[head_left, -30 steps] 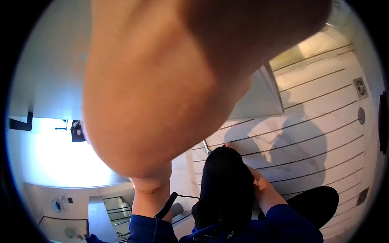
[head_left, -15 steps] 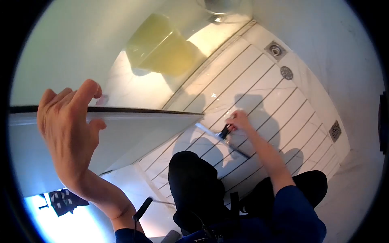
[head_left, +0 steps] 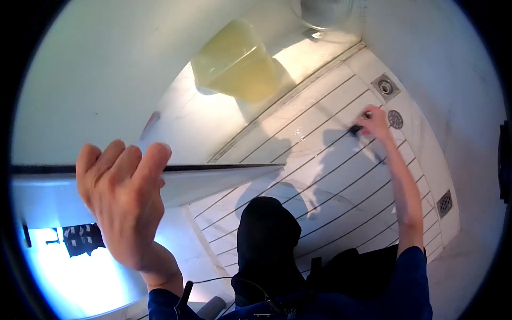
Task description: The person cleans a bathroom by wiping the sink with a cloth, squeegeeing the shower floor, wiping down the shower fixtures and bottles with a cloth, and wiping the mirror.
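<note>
My left hand (head_left: 125, 197) is at the left, its fingers curled over the dark top edge of a glass door (head_left: 224, 166). On the right, my right hand (head_left: 375, 124) is low over the striped white tile floor (head_left: 341, 197), wrapped round the black handle of a squeegee (head_left: 354, 129). The squeegee's blade is blurred and hard to make out against the tiles. Beside my right hand lies a round metal drain cover (head_left: 395, 119).
Behind the glass stands a yellowish translucent container (head_left: 234, 64), with a clear round vessel (head_left: 324, 13) farther back. Square floor drains (head_left: 385, 87) sit along the right wall. My black-clad knee (head_left: 266, 229) rises at the bottom centre. A dark cloth (head_left: 82, 239) hangs at lower left.
My right hand has come into view and moved with the squeegee away from me and rightward, towards the round drain. My left hand, first filling the view, now appears at the door edge, fingers more curled.
</note>
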